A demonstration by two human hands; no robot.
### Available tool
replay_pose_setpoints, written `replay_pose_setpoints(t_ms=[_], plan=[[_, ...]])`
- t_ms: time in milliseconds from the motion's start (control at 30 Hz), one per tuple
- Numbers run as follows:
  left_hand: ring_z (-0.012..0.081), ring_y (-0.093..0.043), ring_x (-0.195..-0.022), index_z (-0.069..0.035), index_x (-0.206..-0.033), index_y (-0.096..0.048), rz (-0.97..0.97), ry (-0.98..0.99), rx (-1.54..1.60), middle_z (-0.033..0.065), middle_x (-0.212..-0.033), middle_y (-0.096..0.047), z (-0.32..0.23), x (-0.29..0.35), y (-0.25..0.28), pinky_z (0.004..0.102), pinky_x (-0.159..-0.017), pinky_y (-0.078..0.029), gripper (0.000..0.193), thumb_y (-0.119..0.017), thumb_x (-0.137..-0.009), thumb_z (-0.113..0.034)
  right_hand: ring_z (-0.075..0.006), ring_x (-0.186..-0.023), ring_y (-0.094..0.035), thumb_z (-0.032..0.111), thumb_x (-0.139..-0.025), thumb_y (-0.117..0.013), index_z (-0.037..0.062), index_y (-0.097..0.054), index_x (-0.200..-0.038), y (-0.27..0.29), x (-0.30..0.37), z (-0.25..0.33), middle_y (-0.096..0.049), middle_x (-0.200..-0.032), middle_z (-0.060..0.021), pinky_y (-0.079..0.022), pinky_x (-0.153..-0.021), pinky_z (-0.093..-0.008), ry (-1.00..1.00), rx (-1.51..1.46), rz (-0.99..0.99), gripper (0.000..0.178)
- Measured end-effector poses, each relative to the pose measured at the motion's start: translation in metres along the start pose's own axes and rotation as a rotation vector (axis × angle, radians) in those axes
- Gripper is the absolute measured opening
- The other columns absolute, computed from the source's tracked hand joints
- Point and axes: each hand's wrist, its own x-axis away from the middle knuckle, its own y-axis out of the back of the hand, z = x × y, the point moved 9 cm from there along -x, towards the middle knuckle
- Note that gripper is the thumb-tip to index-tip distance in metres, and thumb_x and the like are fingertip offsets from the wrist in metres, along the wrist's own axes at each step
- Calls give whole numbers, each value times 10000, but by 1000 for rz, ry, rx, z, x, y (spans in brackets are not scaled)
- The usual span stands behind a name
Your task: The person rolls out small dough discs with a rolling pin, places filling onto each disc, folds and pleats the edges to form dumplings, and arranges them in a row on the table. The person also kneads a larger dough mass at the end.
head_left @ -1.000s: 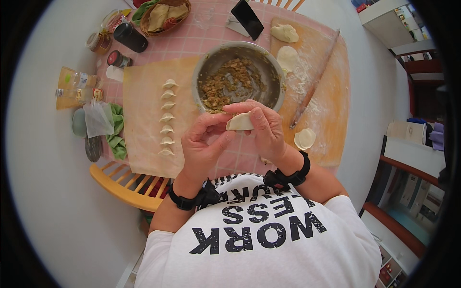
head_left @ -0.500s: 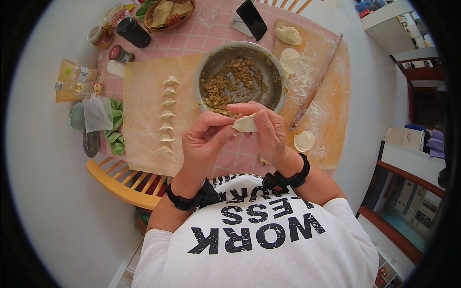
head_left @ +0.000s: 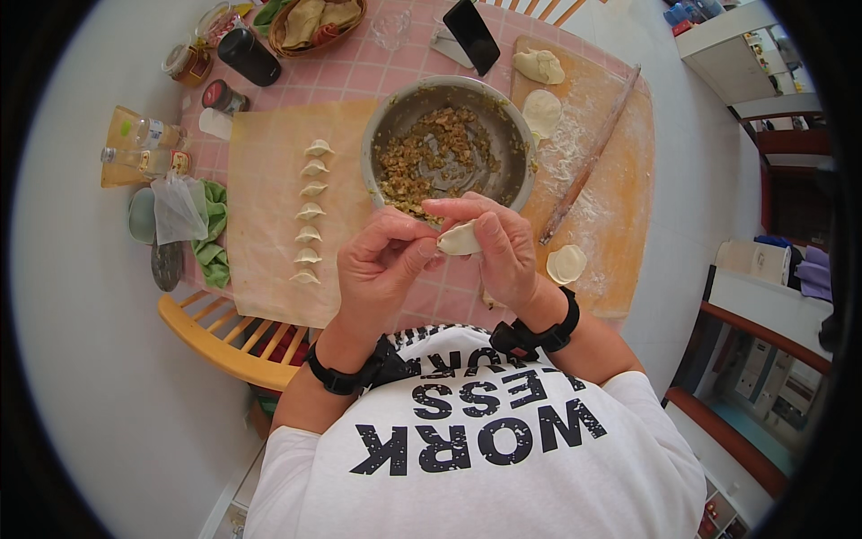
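Between my two hands is a folded, pale dumpling (head_left: 460,240), held just in front of the mixing bowl. My left hand (head_left: 382,260) is closed, thumb and forefinger pinching the dumpling's left end. Thumb and fingers of my right hand (head_left: 507,256) close around its other end. Minced filling (head_left: 440,148) coats part of the metal bowl (head_left: 370,144); my fingertips overlap its near rim. To the left, several finished dumplings (head_left: 311,211) lie in a column on a beige sheet (head_left: 260,198). Round dough wrappers (head_left: 567,264) lie on the floured wooden board at the right.
A rolling pin (head_left: 588,157) lies slanted on the board (head_left: 620,234), with a dough lump (head_left: 539,66) at its far end. A phone (head_left: 471,38) stands behind the bowl. Bottles (head_left: 148,162), jars and a green cloth (head_left: 213,238) line the left edge. A wooden chair (head_left: 224,350) stands near left.
My hands remain around the dumpling, with only small shifts of the fingers. The whole view has moved very slightly.
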Motion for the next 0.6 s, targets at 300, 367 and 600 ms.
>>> replay_pose_setpoints(t_ms=[300,367,600], plan=[[109,-614,-809,17,-1004,-671,-33,28,-3,57,-970,-621,1,3,0,226,-730,-513,82,-699,-927,18,-108,-805,-552,460,-1076,-406,-38,-672,-1245,-1,-1,2,-603,-893,-43,-430,-735,-255,38,63,18,590],[107,-609,-821,15,-1001,-671,-9,-30,-117,51,-968,-623,-7,2,-1,232,-745,-508,85,-704,-922,20,-112,-814,-556,449,-1076,-410,-44,-672,-1243,-1,-1,2,-604,-900,-47,-436,-747,-260,42,40,31,582],[104,-608,-833,4,-1019,-687,-31,-23,-46,43,-968,-637,-5,3,1,230,-738,-496,124,-732,-903,16,-160,-779,-615,313,-1076,-448,-25,-690,-1215,1,-2,6,-672,-872,-90,-478,-743,-289,143,132,16,438]])
